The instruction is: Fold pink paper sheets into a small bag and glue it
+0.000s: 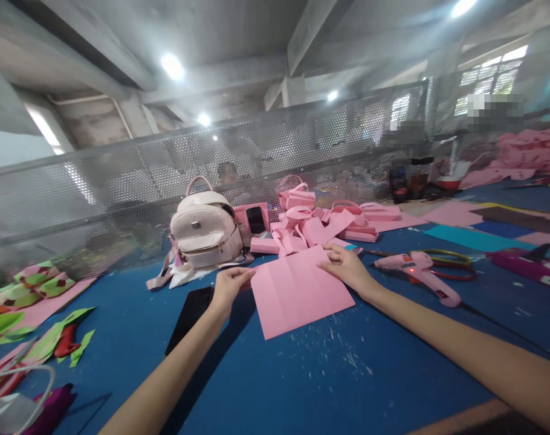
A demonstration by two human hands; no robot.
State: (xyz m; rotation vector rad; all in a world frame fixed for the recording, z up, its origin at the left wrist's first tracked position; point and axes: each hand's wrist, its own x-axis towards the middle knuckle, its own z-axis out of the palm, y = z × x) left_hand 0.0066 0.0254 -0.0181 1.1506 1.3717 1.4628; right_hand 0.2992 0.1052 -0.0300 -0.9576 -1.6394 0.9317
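A pink rectangular sheet (297,293), paper or thin foam, is held tilted just above the blue table (329,386), with faint creases across it. My left hand (229,287) pinches its left edge near the upper corner. At the upper right edge, my right hand (345,266) grips the sheet between thumb and fingers. A black phone (188,317) lies on the table under my left forearm. To the right of my right hand rests a pink hot glue gun (420,272) with a red light on it.
Behind the sheet sit a cream backpack (207,229) and a heap of pink strips (306,226). Scissors (451,260) lie beside the glue gun, whose cord runs right. Green scraps (71,323) and a purple tool (51,411) are at left. A perforated metal screen (134,187) borders the back.
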